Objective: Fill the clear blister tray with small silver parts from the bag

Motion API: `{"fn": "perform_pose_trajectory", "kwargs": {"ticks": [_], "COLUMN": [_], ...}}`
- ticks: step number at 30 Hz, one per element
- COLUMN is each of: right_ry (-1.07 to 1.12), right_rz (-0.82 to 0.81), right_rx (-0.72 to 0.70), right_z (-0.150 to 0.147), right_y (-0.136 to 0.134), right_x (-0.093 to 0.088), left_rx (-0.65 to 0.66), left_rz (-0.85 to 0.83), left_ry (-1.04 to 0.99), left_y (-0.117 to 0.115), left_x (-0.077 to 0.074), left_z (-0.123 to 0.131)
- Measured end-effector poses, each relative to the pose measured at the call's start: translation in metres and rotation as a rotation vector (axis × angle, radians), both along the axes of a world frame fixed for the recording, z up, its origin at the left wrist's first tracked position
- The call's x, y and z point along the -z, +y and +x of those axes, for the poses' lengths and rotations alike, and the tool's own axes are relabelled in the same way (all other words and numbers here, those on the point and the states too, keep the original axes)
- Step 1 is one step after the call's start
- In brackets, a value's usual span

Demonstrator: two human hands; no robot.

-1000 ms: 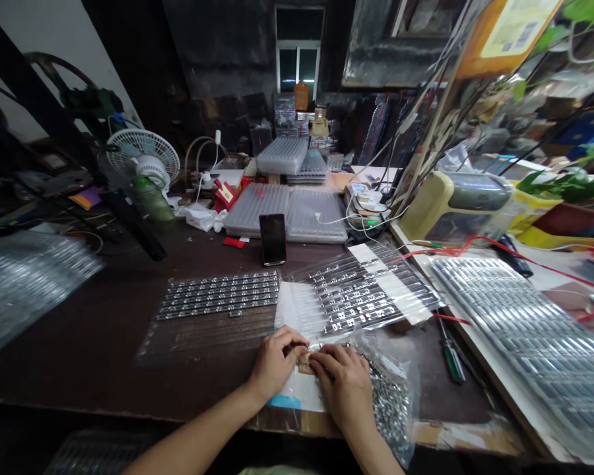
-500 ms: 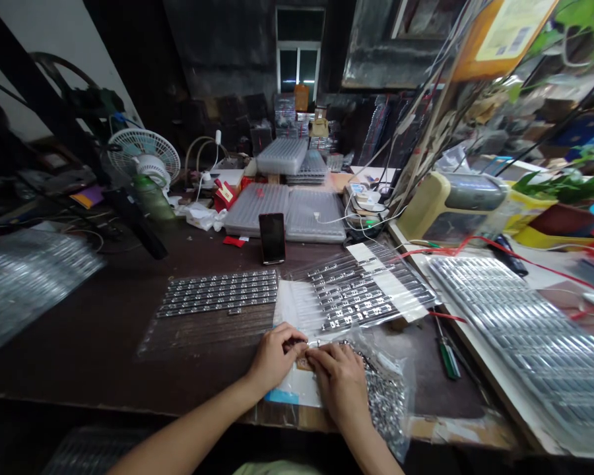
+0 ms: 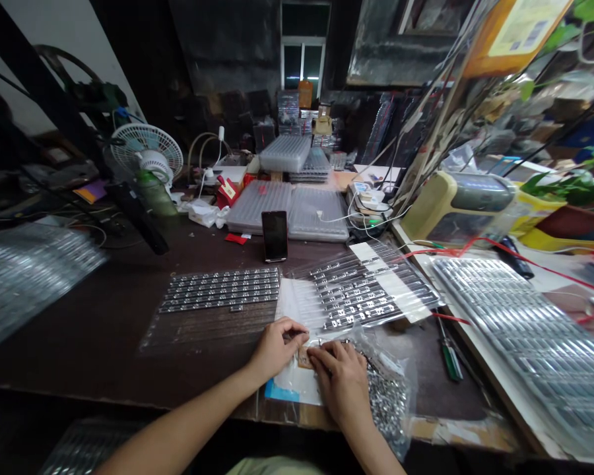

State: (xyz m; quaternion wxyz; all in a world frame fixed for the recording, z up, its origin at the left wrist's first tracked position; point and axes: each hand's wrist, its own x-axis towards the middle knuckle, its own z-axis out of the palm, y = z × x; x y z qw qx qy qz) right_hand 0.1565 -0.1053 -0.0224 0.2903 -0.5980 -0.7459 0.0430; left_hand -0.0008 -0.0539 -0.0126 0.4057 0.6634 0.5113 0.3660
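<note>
My left hand (image 3: 277,348) is closed, thumb and forefinger pinched together above a white sheet (image 3: 301,382) with a blue corner. What the pinch holds is too small to make out. My right hand (image 3: 344,376) has its fingers curled together, tips at a small brown block (image 3: 304,357) on the sheet. Anything between those fingertips is hidden. Under and beside my right hand lies a clear plastic bag (image 3: 389,402) full of small shiny metal parts. Ahead on the left is a clear ribbed tray (image 3: 222,290) with rows of metal parts. A second ribbed tray (image 3: 356,297) lies ahead on the right.
A phone (image 3: 274,236) stands upright behind the trays. A green-handled screwdriver (image 3: 450,359) lies to the right, beside a long stack of filled trays (image 3: 519,323). More trays (image 3: 30,277) are piled at the left. A white fan (image 3: 148,155) stands farther back.
My left hand has drawn slightly away from my right fingertips, so the brown block shows more. My right hand stays almost in place. The view has shifted a little.
</note>
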Motion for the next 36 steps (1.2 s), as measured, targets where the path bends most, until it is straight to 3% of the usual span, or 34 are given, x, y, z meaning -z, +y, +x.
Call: {"fn": "perform_pose_trajectory", "kwargs": {"ticks": [4,8,13,21,30,36], "right_ry": [-0.061,-0.205,-0.312,-0.199,-0.153,-0.152], "right_rz": [0.025,0.135,0.192,0.221,0.206,0.207], "right_rx": [-0.035,-0.110,-0.173,-0.098,-0.066,-0.145], "right_z": [0.008,0.038,0.071,0.063,0.059,0.067], "right_y": [0.000,-0.001,-0.008,-0.007,-0.007,-0.008], "right_x": [0.003,0.010,0.012,0.010,0.007,0.007], "left_rx": [-0.010,-0.015,0.099,0.177,0.193,0.163], "left_rz": [0.010,0.036,0.128,0.327,0.274,0.230], "left_ry": [0.003,0.013,0.105,0.242,0.230,0.132], "left_y": [0.005,0.002,-0.012,-0.020,-0.018,-0.016], "left_x": [0.000,-0.003,-0.008,0.004,0.011,0.007], "left_z": [0.003,0.006,0.016,0.024,0.023,0.023]}}
